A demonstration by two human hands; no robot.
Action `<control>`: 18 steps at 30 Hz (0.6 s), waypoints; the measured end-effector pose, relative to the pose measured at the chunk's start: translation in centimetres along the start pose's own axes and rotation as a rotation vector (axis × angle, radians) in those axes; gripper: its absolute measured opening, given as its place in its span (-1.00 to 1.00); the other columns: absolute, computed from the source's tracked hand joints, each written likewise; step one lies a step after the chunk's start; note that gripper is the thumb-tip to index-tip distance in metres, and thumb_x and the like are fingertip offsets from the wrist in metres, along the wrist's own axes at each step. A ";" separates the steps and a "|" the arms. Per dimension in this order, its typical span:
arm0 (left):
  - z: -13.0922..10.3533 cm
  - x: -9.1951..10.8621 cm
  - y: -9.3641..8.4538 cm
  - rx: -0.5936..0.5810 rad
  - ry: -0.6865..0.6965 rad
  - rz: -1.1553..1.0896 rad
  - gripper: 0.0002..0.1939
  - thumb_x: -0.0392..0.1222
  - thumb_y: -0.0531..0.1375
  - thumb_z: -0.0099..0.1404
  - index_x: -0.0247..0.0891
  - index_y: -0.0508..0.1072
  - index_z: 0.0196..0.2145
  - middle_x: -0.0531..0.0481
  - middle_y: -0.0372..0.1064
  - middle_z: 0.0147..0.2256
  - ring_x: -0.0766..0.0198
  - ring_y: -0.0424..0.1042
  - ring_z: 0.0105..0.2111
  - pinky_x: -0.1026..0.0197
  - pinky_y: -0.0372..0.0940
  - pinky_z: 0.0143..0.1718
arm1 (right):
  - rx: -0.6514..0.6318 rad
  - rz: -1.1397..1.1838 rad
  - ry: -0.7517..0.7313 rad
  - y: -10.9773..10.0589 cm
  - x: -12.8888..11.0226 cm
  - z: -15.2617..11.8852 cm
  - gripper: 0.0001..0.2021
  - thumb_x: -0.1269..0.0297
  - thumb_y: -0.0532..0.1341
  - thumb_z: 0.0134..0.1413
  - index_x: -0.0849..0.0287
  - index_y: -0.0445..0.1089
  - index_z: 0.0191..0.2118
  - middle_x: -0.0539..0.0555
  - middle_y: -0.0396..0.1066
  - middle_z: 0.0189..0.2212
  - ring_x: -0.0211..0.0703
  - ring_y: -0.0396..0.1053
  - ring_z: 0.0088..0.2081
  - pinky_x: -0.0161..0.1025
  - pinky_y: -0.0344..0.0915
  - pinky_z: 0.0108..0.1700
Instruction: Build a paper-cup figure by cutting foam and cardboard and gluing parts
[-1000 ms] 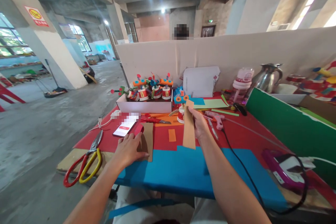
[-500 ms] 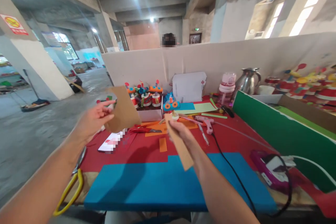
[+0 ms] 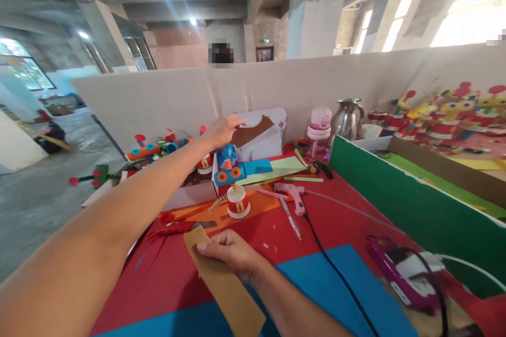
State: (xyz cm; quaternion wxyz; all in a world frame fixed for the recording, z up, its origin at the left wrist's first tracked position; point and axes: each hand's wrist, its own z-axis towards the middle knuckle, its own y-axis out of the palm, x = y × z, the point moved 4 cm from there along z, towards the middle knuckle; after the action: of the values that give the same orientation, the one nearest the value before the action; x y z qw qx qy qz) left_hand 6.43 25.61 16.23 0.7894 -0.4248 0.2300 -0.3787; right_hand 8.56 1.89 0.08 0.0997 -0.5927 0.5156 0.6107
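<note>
Cardboard partition [image 3: 316,84], pale and tall, walls off the far edge of the table [image 3: 348,221], whose red cover carries a blue sheet [image 3: 316,284] along the near side. A green board [image 3: 395,195] stands on edge at the right, running from the middle of the table toward the near corner. A white box [image 3: 272,139] leans against the partition, with a steel kettle [image 3: 348,118] and a pink-capped bottle [image 3: 319,126] to its right. An open tray of small red-and-white craft figures [image 3: 174,152] sits at the left.

The left arm stretches far across the table; the left hand [image 3: 223,130] pinches a dark brown cardboard scrap [image 3: 251,131] by its left end and holds it up in front of the white box (whether the scrap touches the box cannot be told). The right hand [image 3: 231,255] rests low over the red cover, fingers curled around the upper part of a long tan cardboard strip [image 3: 229,287], which slants down toward the near edge over the blue sheet.

Between the hands stands one finished figure [image 3: 237,202] on an orange sheet, with red scissors [image 3: 177,226] just left of the strip's top. A pink glue gun [image 3: 292,192] lies to the right, its black cord [image 3: 336,274] trailing across the blue sheet. A purple device [image 3: 407,268] sits near the right corner.
</note>
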 end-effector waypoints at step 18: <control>-1.7 0.7 -0.9 -0.204 -0.081 0.280 -0.46 -0.45 -0.07 0.28 -0.21 0.31 0.17 -0.15 0.16 0.20 0.06 0.22 0.13 -0.03 0.13 0.12 | 0.069 0.059 -0.080 -0.6 -0.5 0.3 -0.51 -0.15 0.43 -0.47 0.23 0.38 -0.61 -0.13 0.27 -0.73 -0.44 0.13 -0.69 -0.38 -0.04 -0.61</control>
State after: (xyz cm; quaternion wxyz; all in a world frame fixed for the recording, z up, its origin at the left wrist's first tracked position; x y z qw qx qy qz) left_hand 5.37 23.94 16.05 0.7957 -0.4815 0.2923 -0.2224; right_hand 8.98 2.67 0.14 0.1228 -0.5484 0.5491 0.6186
